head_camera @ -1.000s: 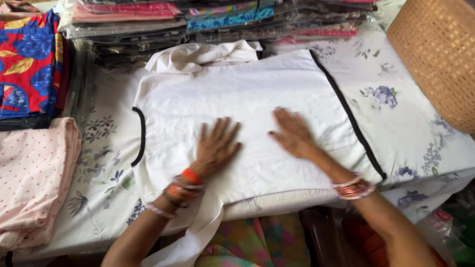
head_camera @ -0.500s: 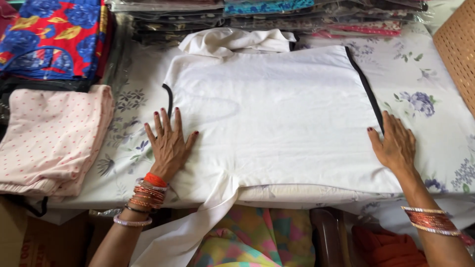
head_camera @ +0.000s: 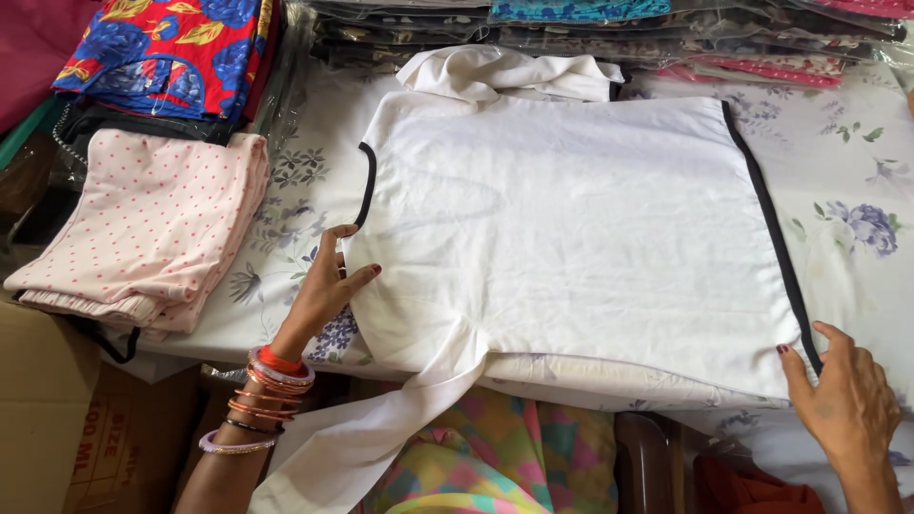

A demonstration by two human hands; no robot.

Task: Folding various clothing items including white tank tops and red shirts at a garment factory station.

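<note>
A white garment (head_camera: 571, 228) with black trim lies spread flat on a floral sheet (head_camera: 857, 190). One sleeve hangs off the near edge toward my lap. My left hand (head_camera: 328, 286) pinches the garment's left edge near the black trim. At the garment's near right corner, my right hand (head_camera: 847, 400) rests with its fingers touching the black-trimmed edge. Both wrists wear bangles.
A folded pink dotted cloth (head_camera: 157, 233) lies at the left, with a blue and red printed fabric (head_camera: 171, 48) behind it. Stacks of packed fabrics (head_camera: 590, 29) line the far edge. A cardboard box (head_camera: 57, 419) stands at the lower left.
My hands moved apart from the garment's middle out to its left edge and near right corner. The view has shifted, so the garment sits more central.
</note>
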